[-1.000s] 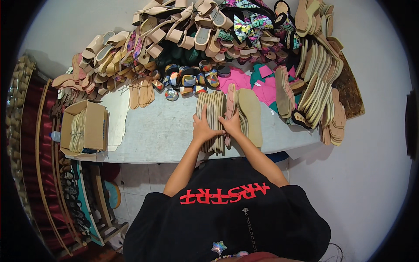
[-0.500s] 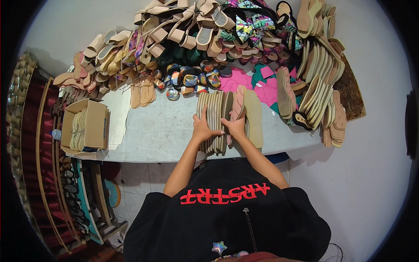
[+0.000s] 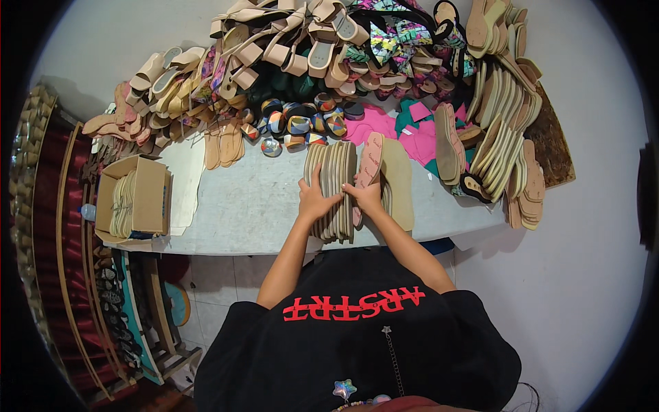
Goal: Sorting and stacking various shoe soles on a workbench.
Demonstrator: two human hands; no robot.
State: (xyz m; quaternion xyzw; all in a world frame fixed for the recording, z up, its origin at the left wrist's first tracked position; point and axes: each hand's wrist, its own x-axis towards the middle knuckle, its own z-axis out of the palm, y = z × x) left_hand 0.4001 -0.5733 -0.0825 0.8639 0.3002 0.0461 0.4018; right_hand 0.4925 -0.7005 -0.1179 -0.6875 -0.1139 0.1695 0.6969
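A row of beige shoe soles (image 3: 334,159) stands on edge, packed face to face, near the table's front edge. My left hand (image 3: 316,200) is spread over the row's left side, fingers pointing away and thumb across the edges. Beside the row's right end, a sole with a pinkish, printed face (image 3: 371,154) leans with a narrow gap at its top. My right hand (image 3: 366,197) is between them, its thumb on the row's right end and its fingers bent against the pinkish sole. More sole edges show partly behind that hand.
A pale yellow sheet (image 3: 400,189) lies to the right on the grey table (image 3: 233,206). An open cardboard box (image 3: 152,199) with soles stands at left. Heeled sandals (image 3: 278,55), patterned heels (image 3: 298,126), pink cut pieces (image 3: 371,125) and stacked soles (image 3: 504,123) crowd the back and right.
The brownish sole at the row's right end now sits closer against the others. Both hands have shifted slightly left, and the gap beside the pinkish sole has widened.
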